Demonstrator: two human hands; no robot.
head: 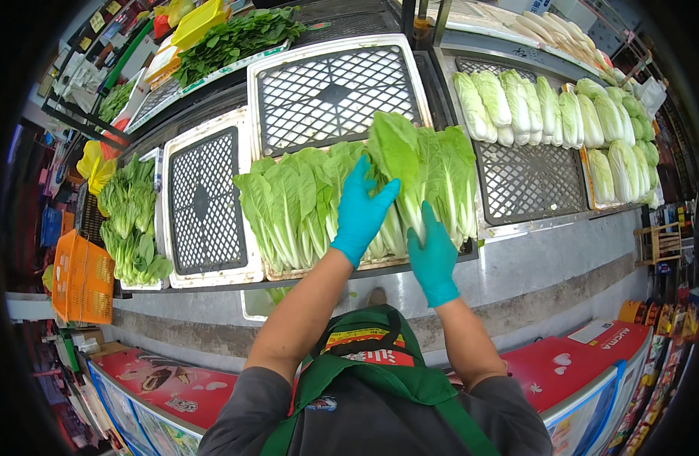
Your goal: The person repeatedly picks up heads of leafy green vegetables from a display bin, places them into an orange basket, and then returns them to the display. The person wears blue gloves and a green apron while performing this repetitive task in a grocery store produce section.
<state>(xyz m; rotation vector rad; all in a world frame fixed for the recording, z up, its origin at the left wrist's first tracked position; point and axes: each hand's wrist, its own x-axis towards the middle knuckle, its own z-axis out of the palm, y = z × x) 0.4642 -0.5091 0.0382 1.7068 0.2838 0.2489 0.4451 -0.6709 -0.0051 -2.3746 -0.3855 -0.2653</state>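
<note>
Rows of green leafy lettuce point(292, 211) with pale stems stand side by side in a white crate on the stall before me. Both my hands wear turquoise gloves. My left hand point(364, 208), thumb and fingers apart, lies over the leaves near the middle of the row. A larger lettuce head point(396, 151) leans on top of the others just right of it, its stem pointing toward me. My right hand point(432, 248) is at the base of that head, fingertips touching the stem; whether it grips the stem is unclear.
Behind stands a white crate with a black mesh mat point(335, 94); another mesh mat point(204, 199) lies to the left. Napa cabbages point(520, 108) are at the right, bok choy point(130, 205) at the far left beside an orange basket point(83, 279). Red-topped freezers point(577, 362) stand behind me.
</note>
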